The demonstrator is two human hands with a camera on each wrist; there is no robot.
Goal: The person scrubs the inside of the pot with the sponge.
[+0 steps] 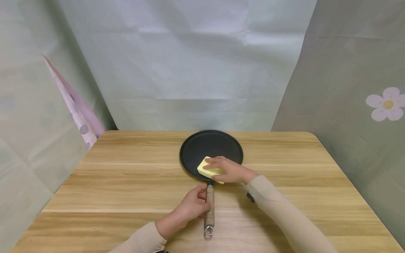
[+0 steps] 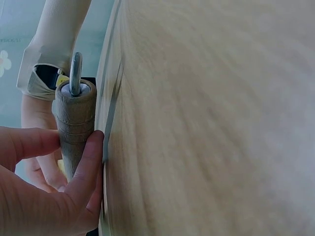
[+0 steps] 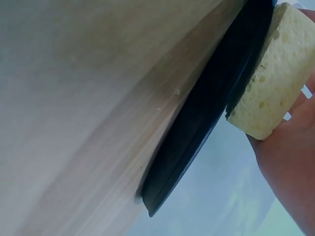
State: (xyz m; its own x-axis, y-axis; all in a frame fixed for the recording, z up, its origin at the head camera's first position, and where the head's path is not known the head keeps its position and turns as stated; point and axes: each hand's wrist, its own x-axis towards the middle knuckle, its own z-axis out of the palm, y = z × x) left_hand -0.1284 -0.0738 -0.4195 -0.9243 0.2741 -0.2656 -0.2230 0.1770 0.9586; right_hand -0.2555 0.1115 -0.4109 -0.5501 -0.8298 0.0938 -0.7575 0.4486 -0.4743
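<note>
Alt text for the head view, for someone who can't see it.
A person's right hand holds a yellow sponge at the near edge of a black pan, while the left hand grips its wooden handle. The pan lies on a wooden table before pale hanging sheets.

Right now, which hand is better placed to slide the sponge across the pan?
Probably the right hand: it holds the sponge at the near edge of the pan, while the left hand grips the handle.

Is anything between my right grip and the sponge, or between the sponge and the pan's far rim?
Nothing visible. The right grip holds the yellow sponge, and no object shows on the black pan beyond it. The left grip holds the handle, outside that path.
</note>
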